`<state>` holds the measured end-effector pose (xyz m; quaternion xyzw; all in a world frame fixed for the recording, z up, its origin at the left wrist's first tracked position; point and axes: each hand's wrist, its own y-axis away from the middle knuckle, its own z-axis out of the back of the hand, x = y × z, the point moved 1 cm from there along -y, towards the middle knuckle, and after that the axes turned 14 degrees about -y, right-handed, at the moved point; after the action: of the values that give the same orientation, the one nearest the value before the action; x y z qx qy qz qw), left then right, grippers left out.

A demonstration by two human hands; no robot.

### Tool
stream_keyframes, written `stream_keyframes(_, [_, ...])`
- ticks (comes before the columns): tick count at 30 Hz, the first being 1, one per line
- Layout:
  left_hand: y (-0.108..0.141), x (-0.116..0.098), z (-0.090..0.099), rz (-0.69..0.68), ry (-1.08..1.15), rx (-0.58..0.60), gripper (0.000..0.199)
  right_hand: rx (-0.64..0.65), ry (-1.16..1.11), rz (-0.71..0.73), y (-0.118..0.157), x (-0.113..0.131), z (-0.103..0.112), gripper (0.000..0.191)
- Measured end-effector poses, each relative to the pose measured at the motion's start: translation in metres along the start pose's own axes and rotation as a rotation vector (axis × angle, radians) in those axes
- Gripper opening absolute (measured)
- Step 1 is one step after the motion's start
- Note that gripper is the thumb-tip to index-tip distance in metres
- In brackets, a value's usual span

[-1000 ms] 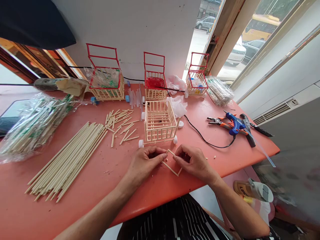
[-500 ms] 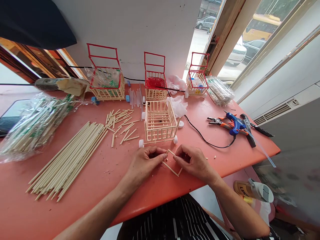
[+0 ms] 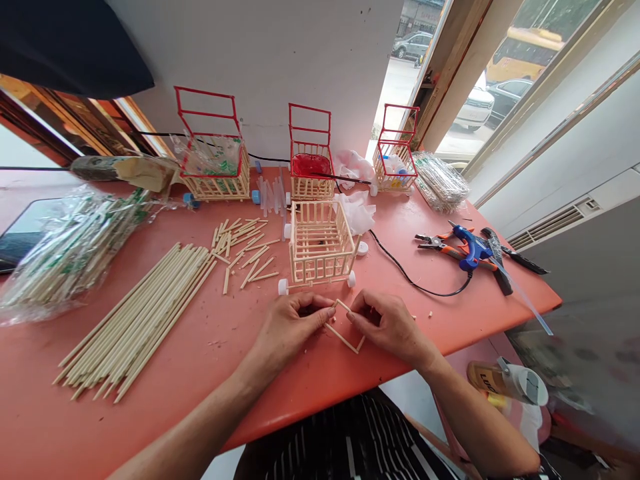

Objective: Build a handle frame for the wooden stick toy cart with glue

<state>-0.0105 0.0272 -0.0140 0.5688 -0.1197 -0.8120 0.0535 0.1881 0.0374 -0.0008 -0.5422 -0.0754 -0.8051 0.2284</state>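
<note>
Between my hands is a small frame of wooden sticks [image 3: 344,339], joined at its corners, near the table's front edge. My left hand [image 3: 295,321] pinches its left side between thumb and fingers. On the opposite side, my right hand [image 3: 383,323] grips the frame with thumb and forefinger, and my fingers cover part of it. Just beyond my hands stands a small stick cart [image 3: 323,250] with white bottle-cap wheels and no red parts. Short cut sticks [image 3: 245,247] lie scattered left of this cart.
Long sticks [image 3: 140,313] lie in a bundle on the left, beside a plastic-wrapped pack [image 3: 75,247]. Carts with red handles [image 3: 310,170] line the wall. Pliers [image 3: 435,244] and a blue glue gun [image 3: 473,250] with a black cord lie right. A bottle [image 3: 505,381] stands below the table's edge.
</note>
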Motion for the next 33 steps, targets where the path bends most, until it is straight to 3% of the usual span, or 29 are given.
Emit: stream_keyframes(33, [0.0006,-0.0038,0.0001,0.048,0.056,0.021,0.024,0.013,-0.033,0.006,-0.0003,-0.0006,0.0007,0.014])
